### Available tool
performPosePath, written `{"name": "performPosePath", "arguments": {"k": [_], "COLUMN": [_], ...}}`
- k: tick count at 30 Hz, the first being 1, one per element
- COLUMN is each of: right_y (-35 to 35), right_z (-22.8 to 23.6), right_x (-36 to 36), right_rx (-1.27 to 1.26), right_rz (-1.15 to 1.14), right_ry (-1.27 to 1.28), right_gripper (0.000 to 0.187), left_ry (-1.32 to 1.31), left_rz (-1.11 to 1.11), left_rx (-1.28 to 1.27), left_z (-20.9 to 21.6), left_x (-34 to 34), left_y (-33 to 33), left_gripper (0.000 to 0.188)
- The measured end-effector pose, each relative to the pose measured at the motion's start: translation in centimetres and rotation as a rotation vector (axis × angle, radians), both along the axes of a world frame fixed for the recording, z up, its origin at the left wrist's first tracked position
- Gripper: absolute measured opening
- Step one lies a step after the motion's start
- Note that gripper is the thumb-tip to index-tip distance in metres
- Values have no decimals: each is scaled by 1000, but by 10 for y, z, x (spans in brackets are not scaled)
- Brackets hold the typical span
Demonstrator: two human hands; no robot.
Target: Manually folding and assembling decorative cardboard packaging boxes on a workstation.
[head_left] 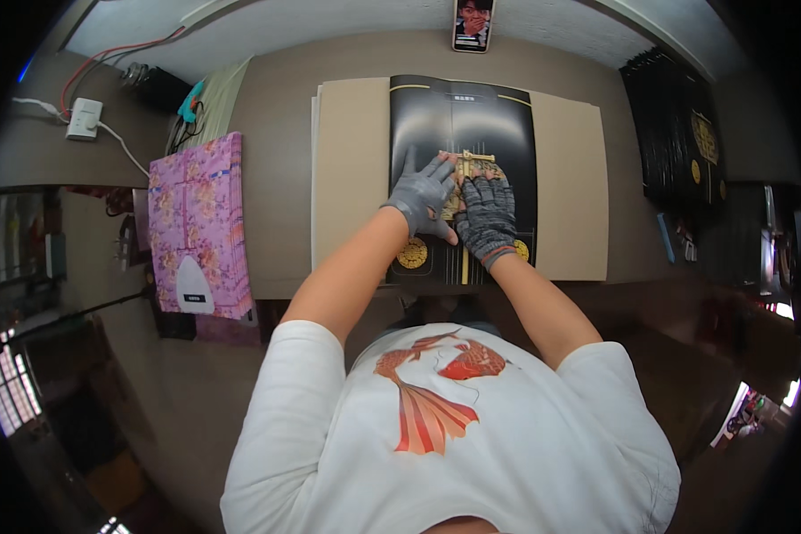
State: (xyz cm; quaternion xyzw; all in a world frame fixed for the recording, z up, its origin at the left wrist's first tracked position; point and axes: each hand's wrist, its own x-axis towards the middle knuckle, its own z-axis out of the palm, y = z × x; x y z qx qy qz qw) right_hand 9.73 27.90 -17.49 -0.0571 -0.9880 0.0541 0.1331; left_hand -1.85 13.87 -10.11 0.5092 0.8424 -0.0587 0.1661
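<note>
A black, glossy bag-like sheet with gold print (418, 116) lies on wide tan cardboard (351, 178). My left hand (416, 198), in a smooth grey glove, rests on its middle with fingers stretched out and thumb apart. Close beside it, my right hand (488, 218), in a dark knitted glove with bare fingertips, presses down with its fingers laid side by side. A gold crossbar design (476, 157) shows just beyond the fingertips. Both hands cover part of the gold pattern. Round gold emblems (412, 254) show near the sheet's front edge.
Pink floral folded bags (196, 222) are stacked at the left. A stack of black bags (672, 125) stands at the right, with a blue tool (666, 238) near it. At the back leans a phone (472, 25). A white power adapter (84, 119) trails cables at far left.
</note>
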Motion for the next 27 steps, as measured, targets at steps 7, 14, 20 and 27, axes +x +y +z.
{"name": "performPosePath", "arguments": {"k": [7, 14, 20, 27], "right_y": [-8, -3, -4, -7], "right_z": [5, 7, 13, 9], "right_x": [1, 1, 0, 1], "right_rx": [-44, -47, -118, -109], "right_rz": [5, 21, 43, 20], "right_ry": [14, -38, -83, -67], "right_gripper": [51, 56, 55, 51], "left_ry": [16, 164, 219, 287], "left_rz": [-232, -227, -100, -19], "left_rx": [488, 512, 404, 486], "left_z": [-45, -46, -48, -58], "left_x": [-70, -151, -214, -177], "left_y": [-22, 15, 46, 30], "left_gripper": [103, 92, 89, 94]}}
